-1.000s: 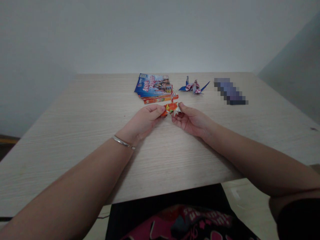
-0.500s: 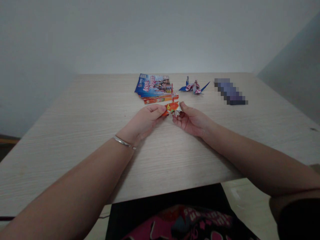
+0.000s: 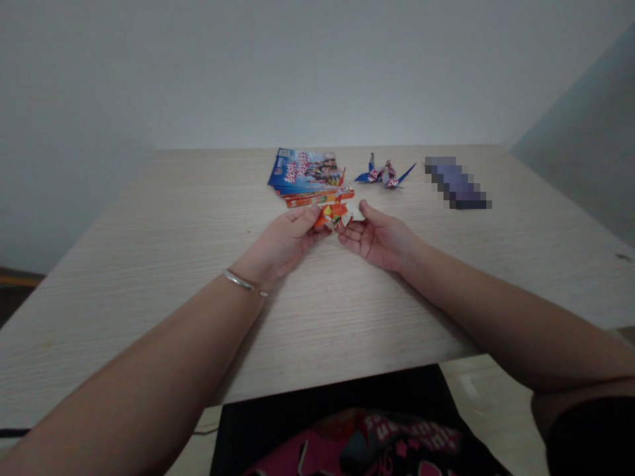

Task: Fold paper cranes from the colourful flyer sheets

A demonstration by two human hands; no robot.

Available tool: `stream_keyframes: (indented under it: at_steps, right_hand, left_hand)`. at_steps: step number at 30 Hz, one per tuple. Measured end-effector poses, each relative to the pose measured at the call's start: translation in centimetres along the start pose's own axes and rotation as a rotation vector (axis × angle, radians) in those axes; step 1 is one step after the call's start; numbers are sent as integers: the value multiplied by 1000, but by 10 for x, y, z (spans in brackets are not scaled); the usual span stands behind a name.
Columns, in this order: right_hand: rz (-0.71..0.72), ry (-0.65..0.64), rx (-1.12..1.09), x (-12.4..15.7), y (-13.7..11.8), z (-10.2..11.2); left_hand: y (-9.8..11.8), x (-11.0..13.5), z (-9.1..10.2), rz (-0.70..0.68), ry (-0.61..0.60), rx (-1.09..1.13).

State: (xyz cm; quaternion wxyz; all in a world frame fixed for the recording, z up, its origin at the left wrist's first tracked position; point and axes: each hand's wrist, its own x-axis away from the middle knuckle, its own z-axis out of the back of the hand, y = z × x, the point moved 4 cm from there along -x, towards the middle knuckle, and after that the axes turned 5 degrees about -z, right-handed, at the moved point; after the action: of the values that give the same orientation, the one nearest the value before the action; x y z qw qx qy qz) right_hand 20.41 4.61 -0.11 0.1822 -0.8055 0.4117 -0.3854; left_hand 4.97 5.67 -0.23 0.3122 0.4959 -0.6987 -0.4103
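A small orange and white folded paper piece (image 3: pixel 337 213) sits between my two hands over the middle of the wooden table (image 3: pixel 163 218). My left hand (image 3: pixel 288 239), with a silver bangle on its wrist, pinches the paper's left side. My right hand (image 3: pixel 380 237) pinches its right side with thumb and fingers. Just beyond the hands lies a stack of colourful printed sheets (image 3: pixel 305 173), blue on top and orange beneath.
Two finished folded paper cranes (image 3: pixel 384 173), blue with red and white, stand right of the stack. A dark oblong object (image 3: pixel 457 182), blurred out, lies further right. The table's near edge runs above my lap.
Both hands have shifted slightly while working the orange paper; its folded shape has changed a little and my right fingers have spread somewhat. Nothing else on the table has moved.
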Motion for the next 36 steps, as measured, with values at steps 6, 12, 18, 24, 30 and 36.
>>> stream_keyframes:
  at_steps: [6, 12, 18, 24, 30, 36]
  right_hand:
    - [37, -23, -23, 1, -1, -2]
    - [54, 0, -13, 0, -2, -2]
    - [53, 23, -1, 1, -1, 1]
    - [15, 51, -3, 7, -3, -1]
    - [52, 93, -30, 8, -4, 2]
    - [64, 114, -61, 6, -7, 7]
  left_hand:
    - [2, 0, 3, -14, 56, 26]
    - [1, 2, 1, -24, -110, 5]
    - [0, 5, -6, -19, -282, -56]
    - [-5, 2, 6, 10, -240, -67]
    - [-1, 5, 2, 47, -186, 8]
    - [-1, 5, 4, 125, -90, -11]
